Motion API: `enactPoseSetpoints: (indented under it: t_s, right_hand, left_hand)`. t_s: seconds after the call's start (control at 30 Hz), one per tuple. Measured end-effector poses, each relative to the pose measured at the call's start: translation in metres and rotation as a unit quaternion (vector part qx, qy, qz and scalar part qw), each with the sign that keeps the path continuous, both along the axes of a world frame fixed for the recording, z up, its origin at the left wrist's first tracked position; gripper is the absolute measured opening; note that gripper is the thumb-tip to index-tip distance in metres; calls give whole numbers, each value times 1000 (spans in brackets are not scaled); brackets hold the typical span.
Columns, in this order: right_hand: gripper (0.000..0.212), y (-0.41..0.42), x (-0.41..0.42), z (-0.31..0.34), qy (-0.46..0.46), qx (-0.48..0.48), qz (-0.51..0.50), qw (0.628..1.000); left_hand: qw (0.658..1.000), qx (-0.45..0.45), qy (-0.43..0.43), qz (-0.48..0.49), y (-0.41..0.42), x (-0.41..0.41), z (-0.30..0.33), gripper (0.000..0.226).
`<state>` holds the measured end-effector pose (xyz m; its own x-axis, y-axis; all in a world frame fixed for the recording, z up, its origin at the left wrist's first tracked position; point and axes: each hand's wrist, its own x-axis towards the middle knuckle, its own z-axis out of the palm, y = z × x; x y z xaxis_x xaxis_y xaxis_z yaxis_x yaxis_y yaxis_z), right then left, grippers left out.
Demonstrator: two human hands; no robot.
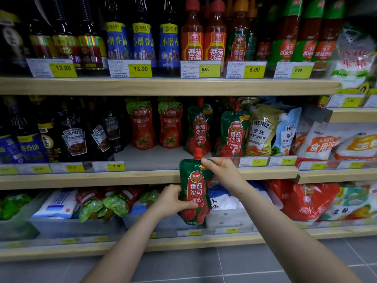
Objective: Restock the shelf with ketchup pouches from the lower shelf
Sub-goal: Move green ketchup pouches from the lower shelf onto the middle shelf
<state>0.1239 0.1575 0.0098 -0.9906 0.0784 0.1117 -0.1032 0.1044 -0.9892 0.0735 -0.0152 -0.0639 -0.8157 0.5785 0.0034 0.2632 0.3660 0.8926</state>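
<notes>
both hands on one green/red ketchup pouch [194, 193], held upright in front of the middle shelf edge [122, 178]. left hand [173, 201] curled round its lower left side, thumb across the front near the label. right hand [222, 172] pinches the top right corner beside the red cap, fingers bent. two matching pouches [216, 131] stand on the middle shelf just behind. lower shelf bins [98, 225] hold more pouches w/ green tops, lying flat.
</notes>
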Motion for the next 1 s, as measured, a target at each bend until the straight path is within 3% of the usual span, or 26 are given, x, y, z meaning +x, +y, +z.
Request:
enactPoseSetpoints:
  t_s: [0.27,0.4,0.57,0.67,0.73,0.83,1.0]
  right_hand:
    - [23,6,-3,12,-51,6,4,999]
    - [16,4,0,10,-17,8,-9,1000]
    - [15,1,-3,10,42,84,-83,992]
    - [12,1,-4,10,54,71,-102,991]
    - [2,4,-2,6,40,35,-64,997]
    - [20,6,1,-6,14,-36,-3,999]
    - [16,12,-2,2,14,-27,-26,999]
  left_hand:
    - [1000,20,-8,-1,-1,0,-5,37]
    - [1000,6,1,12,2,-2,-5,37]
    - [1000,9,-17,-13,3,2,-9,37]
    - [1000,16,-18,-8,7,4,-8,36]
    - [1000,21,-9,4,7,2,-7,33]
    - [1000,28,-3,13,6,2,-8,29]
    - [1000,13,-23,-11,13,8,-13,34]
